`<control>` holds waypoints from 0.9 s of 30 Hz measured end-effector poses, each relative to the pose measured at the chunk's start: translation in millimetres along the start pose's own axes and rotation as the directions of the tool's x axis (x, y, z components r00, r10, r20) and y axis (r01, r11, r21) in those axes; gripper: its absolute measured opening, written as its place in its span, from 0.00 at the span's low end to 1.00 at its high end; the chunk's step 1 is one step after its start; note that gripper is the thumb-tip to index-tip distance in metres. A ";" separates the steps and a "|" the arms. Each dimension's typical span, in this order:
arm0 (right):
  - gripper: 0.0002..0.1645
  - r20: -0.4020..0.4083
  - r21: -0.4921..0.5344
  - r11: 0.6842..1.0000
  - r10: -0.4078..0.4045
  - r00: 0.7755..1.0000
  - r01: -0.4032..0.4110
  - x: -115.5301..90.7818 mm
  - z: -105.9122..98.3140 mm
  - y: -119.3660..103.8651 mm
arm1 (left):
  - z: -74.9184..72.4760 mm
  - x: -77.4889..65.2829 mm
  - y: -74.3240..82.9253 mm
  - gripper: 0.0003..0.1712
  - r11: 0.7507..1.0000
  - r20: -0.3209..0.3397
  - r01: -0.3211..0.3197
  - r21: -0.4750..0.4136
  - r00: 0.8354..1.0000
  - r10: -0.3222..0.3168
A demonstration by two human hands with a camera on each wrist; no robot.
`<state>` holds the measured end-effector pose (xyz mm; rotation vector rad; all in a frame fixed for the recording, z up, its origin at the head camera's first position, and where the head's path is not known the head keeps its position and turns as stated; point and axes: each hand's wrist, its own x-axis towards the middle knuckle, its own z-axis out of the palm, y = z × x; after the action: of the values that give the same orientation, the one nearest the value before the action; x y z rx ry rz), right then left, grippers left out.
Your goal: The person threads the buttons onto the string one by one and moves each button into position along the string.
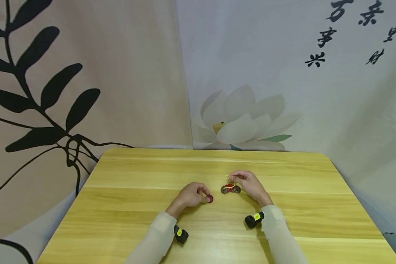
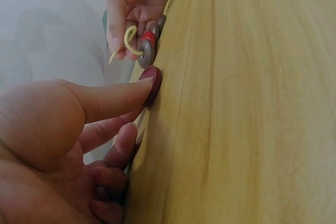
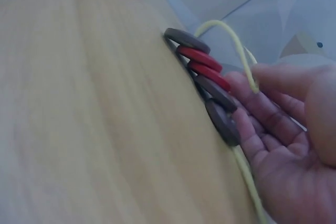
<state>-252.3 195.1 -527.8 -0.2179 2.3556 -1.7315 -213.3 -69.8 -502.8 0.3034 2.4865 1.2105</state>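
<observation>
Between thumb and finger, my left hand (image 1: 193, 194) pinches a dark red button (image 2: 153, 85) standing on edge at the tabletop. To its right, my right hand (image 1: 247, 181) pinches a yellow cord (image 3: 239, 45) close to one end, which curls free in the left wrist view. Several large buttons are strung on that cord, leaning against one another on the table: grey-brown buttons (image 3: 186, 40) at both ends and red buttons (image 3: 199, 57) among them. Fingers of the right hand lie beside the strung row. A small gap separates the dark red button from the row.
Both hands work over the middle of a yellow wooden table (image 1: 145, 227). Behind its back edge hangs a pale cloth (image 1: 145, 73) printed with leaves, a flower and characters. A black wrist camera (image 1: 254, 220) sits on each sleeve.
</observation>
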 end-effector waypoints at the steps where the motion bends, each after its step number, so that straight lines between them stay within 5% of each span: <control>1: 0.13 0.002 -0.001 1.000 -0.002 1.000 0.002 0.0 0.0 -0.3 | 0.2 -0.1 -0.1 0.07 1.000 -0.003 0.000 0.002 1.000 0.000; 19: 0.14 -0.030 0.071 0.997 0.002 1.000 0.000 -1.2 6.1 -2.0 | 2.8 -0.6 -0.2 0.06 0.998 -0.056 -0.023 0.054 0.998 0.026; 27: 0.12 -0.091 0.083 0.996 0.026 0.996 -0.018 -2.0 13.0 -6.9 | 2.6 -1.6 1.0 0.04 1.000 -0.062 -0.020 -0.014 0.998 0.019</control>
<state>-247.1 181.5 -524.8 -0.1007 2.3341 -1.8611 -210.8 -67.9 -503.2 0.2905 2.5315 1.2640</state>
